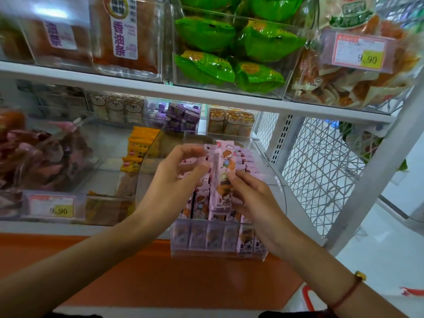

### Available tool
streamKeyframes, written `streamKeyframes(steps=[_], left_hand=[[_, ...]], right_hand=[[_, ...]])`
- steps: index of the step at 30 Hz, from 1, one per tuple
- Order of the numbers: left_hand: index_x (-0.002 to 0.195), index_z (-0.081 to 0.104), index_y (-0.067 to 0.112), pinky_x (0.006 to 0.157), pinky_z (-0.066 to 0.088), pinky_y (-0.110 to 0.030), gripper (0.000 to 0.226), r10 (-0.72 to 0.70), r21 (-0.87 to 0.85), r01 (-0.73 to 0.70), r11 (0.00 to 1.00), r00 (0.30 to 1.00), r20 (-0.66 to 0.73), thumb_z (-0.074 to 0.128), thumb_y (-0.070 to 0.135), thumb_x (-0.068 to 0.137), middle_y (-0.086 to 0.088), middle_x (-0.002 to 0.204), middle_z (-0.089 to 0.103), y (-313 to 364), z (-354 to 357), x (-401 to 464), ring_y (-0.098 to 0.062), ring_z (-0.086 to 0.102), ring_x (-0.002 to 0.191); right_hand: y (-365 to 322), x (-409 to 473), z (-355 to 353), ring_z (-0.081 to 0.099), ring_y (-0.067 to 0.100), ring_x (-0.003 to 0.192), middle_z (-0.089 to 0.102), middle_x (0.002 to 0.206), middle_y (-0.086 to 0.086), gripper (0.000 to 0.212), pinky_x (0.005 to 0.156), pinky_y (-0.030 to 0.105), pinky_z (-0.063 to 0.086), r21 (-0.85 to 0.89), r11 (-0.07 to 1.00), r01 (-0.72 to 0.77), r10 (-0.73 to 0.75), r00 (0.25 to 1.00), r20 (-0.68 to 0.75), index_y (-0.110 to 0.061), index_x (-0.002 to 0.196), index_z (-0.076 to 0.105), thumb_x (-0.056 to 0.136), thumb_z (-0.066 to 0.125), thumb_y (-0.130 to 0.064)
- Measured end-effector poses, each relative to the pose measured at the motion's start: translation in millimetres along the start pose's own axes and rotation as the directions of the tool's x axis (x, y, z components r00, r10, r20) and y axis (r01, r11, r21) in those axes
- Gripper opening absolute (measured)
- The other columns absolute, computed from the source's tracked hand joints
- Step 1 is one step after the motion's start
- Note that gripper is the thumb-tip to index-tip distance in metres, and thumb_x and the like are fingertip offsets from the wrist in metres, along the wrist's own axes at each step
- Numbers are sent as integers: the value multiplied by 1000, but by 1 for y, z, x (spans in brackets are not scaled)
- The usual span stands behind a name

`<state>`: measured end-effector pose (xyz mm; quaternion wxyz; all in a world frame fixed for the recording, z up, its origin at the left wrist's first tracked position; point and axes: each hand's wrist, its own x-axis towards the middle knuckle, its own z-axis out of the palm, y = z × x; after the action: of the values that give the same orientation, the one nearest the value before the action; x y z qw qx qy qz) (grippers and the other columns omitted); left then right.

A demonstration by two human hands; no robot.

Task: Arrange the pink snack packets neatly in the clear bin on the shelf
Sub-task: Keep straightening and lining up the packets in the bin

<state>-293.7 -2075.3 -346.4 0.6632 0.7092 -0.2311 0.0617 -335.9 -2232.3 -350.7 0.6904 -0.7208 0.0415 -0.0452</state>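
- We held one pink packet (223, 177) upright above the clear bin (218, 251), which sat at the front edge of the lower shelf (75, 228), partly pulled out over the orange panel below.
- Our right hand (250, 200) pinched the packet's lower half between thumb and fingers; our left hand (176, 177) had its fingers curled at the packet's upper edge, though we could not tell whether they gripped it.
- The other pink packets (202, 203) stood on end in rows inside the bin, most of them in order.
- We judged the step to be slotting a single packet into a row.
- The next move called for lowering it upright into a gap, without tipping its neighbours.
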Motion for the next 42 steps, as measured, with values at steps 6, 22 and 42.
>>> streamKeyframes(steps=[6, 22, 42], left_hand=[[111, 48, 38, 70, 51, -10, 46, 58, 167, -76, 983, 993, 107, 78, 34, 75, 23, 105, 57, -4, 7, -13, 7, 59, 94], [122, 52, 30, 90, 45, -22, 48, 316, 553, -350, 756, 935, 159, 71, 38, 79, 21, 123, 49, -5, 3, -6, 0, 48, 113], [97, 66, 38, 65, 55, -13, 30, -113, 16, 112, 994, 976, 186, 68, 51, 70, 18, 90, 73, 2, 3, 0, 0, 70, 80]], right_hand=[[0, -1, 1, 70, 9, 90, 74, 96, -3, 29, 70, 20, 55, 117, 993, 13, -10, 1000, -27, -17, 113, 63, 87, 63, -30], [-4, 0, -5, 70, 13, 94, 73, 98, -1, 44, 81, 26, 57, 179, 957, 227, -201, 968, -150, -12, 105, 63, 66, 74, -29], [-6, 3, -10, 68, 14, 94, 73, 99, -1, 36, 86, 34, 49, 15, 992, 122, -121, 991, -61, -28, 123, 58, 88, 62, -27]])
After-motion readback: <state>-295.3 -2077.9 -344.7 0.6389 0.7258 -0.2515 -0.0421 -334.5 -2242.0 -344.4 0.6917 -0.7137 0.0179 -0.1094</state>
